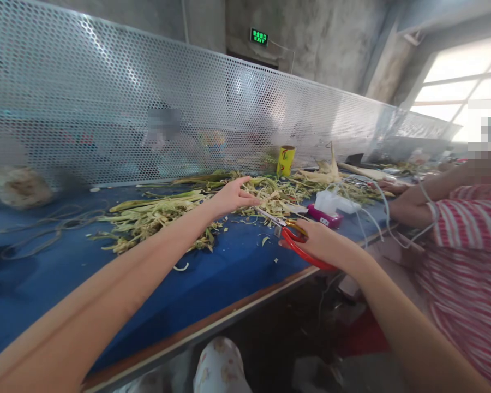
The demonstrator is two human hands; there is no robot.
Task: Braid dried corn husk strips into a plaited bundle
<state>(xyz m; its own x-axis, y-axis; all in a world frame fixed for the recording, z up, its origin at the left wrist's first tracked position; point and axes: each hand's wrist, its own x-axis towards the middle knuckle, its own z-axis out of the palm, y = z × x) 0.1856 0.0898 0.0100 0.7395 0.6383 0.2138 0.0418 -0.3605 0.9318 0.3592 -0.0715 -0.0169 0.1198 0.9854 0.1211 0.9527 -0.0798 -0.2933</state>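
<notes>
Red-handled scissors [288, 232] are held in my right hand [317, 240], with their metal blades pointing up and left over the blue table [237, 273]. My left hand [235, 196] reaches over the plant scraps [270, 191], its index finger stretched out and its other fingers near the scissor tips. Whether anything thin lies between those fingers is too small to tell. A bundle of pale green stalks [159, 215] lies on the table, left of my left hand and partly behind my forearm.
Behind the table stands a perforated metal screen [188, 109]. A yellow can [285, 161], a purple box [324, 216] and a white plastic item with tubing [335, 202] are beyond the scissors. A person in a striped shirt [470, 245] sits at right. String [53, 229] lies left.
</notes>
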